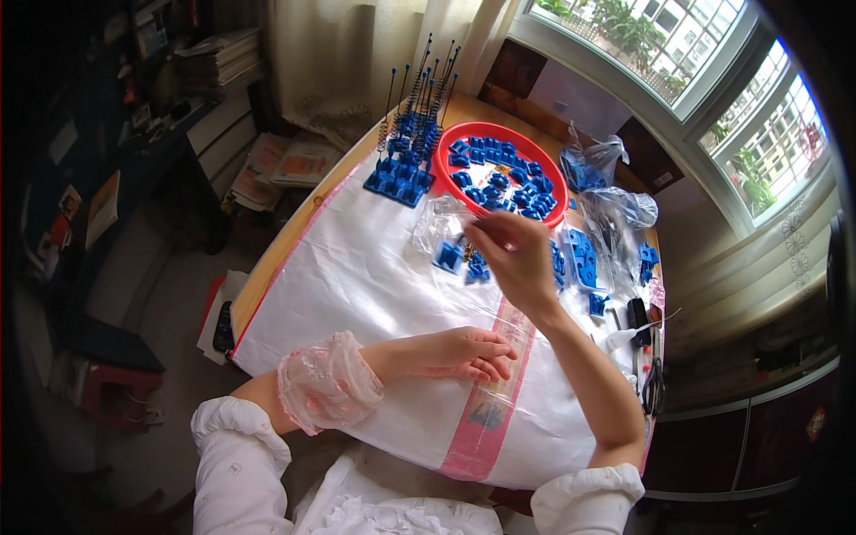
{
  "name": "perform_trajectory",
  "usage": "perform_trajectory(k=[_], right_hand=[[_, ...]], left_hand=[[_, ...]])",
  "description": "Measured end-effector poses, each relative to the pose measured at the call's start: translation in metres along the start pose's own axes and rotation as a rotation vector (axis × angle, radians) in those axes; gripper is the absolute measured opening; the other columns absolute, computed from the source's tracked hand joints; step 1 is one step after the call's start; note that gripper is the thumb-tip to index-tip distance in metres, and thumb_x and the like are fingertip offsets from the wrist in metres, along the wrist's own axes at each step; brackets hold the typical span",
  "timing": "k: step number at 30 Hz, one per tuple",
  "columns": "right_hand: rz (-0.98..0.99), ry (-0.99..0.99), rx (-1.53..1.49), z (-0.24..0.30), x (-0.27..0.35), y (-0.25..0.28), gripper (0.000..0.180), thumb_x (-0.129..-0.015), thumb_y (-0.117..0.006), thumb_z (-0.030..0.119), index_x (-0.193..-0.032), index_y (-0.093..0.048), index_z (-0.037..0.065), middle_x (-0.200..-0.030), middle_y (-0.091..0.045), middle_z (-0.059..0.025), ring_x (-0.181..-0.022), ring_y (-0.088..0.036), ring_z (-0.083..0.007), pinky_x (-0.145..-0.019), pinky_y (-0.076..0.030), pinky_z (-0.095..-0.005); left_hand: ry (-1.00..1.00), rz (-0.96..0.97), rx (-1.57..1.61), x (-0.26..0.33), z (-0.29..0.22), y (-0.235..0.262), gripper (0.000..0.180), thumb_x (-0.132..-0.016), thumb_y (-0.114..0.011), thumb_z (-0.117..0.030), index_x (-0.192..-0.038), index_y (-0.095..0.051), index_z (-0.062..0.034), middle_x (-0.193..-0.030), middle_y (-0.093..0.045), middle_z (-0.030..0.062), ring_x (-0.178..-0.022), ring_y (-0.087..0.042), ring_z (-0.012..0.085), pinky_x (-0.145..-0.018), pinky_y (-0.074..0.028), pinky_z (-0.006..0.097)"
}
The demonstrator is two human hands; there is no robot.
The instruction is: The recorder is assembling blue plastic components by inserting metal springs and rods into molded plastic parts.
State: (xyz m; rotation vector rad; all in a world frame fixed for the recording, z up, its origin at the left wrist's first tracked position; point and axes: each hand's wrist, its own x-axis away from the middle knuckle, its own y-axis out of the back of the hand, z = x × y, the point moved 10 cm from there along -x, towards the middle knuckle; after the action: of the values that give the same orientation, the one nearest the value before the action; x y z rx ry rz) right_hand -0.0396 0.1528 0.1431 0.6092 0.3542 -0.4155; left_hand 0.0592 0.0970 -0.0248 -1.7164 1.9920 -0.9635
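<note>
My left hand (pixel 459 352) hovers over or rests on the white table sheet (pixel 312 294), its fingers loosely bent, apart and holding nothing. Farther forward, my right hand (pixel 515 254) has thumb and fingers pinched together. What lies in the pinch is too small and blurred to name. Just below those fingertips is a blurred blue plastic piece (pixel 448 257); whether it hangs from them I cannot tell. A clear plastic container (pixel 441 223) sits beside it. More small blue parts (pixel 479 267) lie partly hidden behind my right hand.
A red round tray (pixel 562 192) holds many blue parts. Left of it stands a blue rack (pixel 392 187) with upright rods and springs. At the right are a clear box (pixel 584 259) of blue pieces, plastic bags (pixel 624 214), a white nozzle bottle (pixel 621 339) and scissors (pixel 654 388).
</note>
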Motion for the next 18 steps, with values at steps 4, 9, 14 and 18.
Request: perform_trajectory(k=[4,9,14,18], right_hand=[[-0.010,0.095,0.088,-0.016,-0.051,-0.057,0.016,-0.084,-0.074,0.010,-0.088,-0.071,-0.005,-0.069,-0.070,-0.0095,-0.061,-0.062,-0.0081,-0.056,-0.046,-0.0243],[-0.042,0.082,0.175,-0.036,-0.072,-0.086,0.019,-0.082,-0.074,0.016,-0.087,-0.073,-0.002,-0.070,-0.070,-0.0120,-0.060,-0.065,-0.0149,-0.058,-0.048,-0.0280],[-0.026,0.047,0.221,-0.053,-0.071,-0.095,0.018,-0.082,-0.074,0.016,-0.087,-0.074,-0.001,-0.073,-0.071,-0.0127,-0.062,-0.067,-0.0181,-0.059,-0.049,-0.0290],[-0.032,0.033,0.210,-0.065,-0.072,-0.097,0.018,-0.082,-0.074,0.017,-0.089,-0.074,0.000,-0.073,-0.072,-0.0127,-0.062,-0.067,-0.0180,-0.060,-0.050,-0.0290]], left_hand=[[0.013,0.007,-0.001,0.001,0.002,0.002,0.037,-0.102,-0.052,-0.034,-0.124,-0.052,-0.0042,-0.106,-0.063,0.0114,-0.095,-0.061,0.0123,-0.085,-0.050,0.023],[0.026,-0.042,0.023,0.003,0.001,0.002,0.031,-0.103,-0.050,-0.027,-0.123,-0.054,-0.0038,-0.107,-0.062,0.0099,-0.101,-0.060,0.0139,-0.090,-0.050,0.026],[0.024,-0.041,-0.010,0.007,-0.005,-0.003,0.033,-0.104,-0.047,-0.026,-0.127,-0.052,-0.0031,-0.106,-0.062,0.0074,-0.097,-0.061,0.0109,-0.086,-0.050,0.024],[0.051,-0.043,-0.037,0.006,-0.005,-0.004,0.034,-0.105,-0.046,-0.026,-0.128,-0.052,-0.0029,-0.106,-0.062,0.0070,-0.094,-0.061,0.0099,-0.085,-0.050,0.023]])
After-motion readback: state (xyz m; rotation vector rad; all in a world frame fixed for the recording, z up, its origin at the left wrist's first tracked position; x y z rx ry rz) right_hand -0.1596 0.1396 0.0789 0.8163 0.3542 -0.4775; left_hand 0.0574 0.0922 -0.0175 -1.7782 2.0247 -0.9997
